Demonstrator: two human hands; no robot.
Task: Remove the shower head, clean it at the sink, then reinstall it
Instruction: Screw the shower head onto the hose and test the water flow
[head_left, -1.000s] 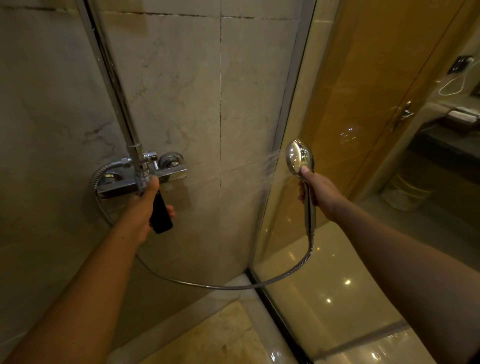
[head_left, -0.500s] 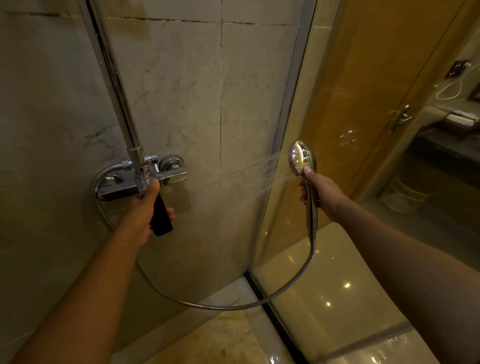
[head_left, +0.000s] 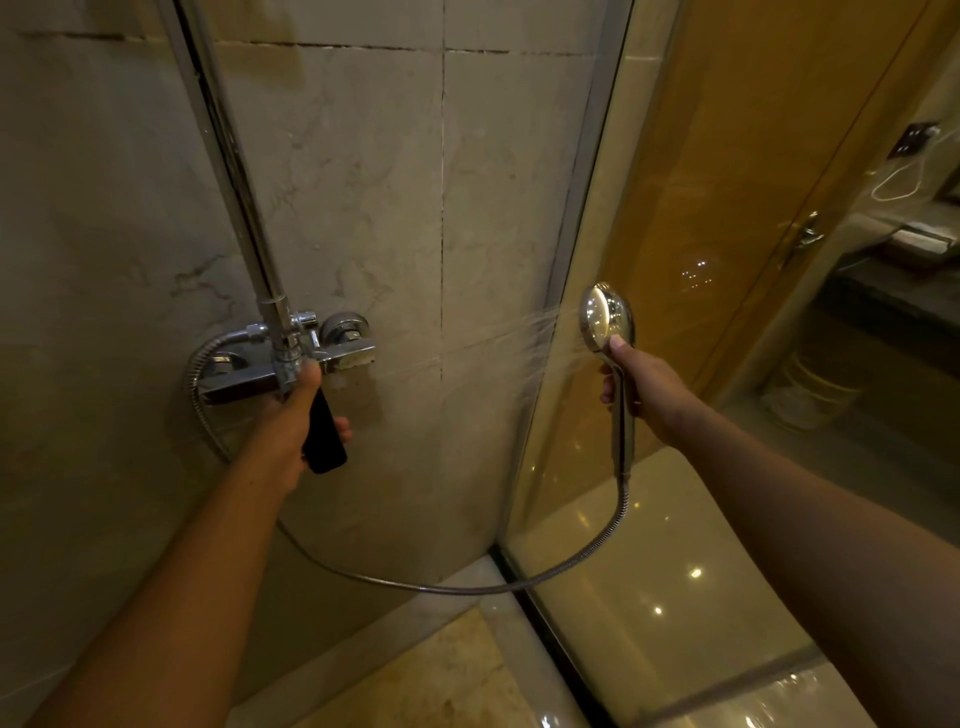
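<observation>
Little has moved; right grip clasps the shower head by its handle, spray aimed at the wall; left grip holds a black object, thumb on the tap, likely controlling flow.

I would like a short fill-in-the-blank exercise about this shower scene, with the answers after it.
1. The right hand holds the shower head, which is spraying ____.
2. The spray goes toward the person's ____ side.
3. The left hand grips a ____ phone just below the mixer tap.
4. The metal ____ hangs in a loop under the tap.
Missing words: water, left, black, hose.
</observation>
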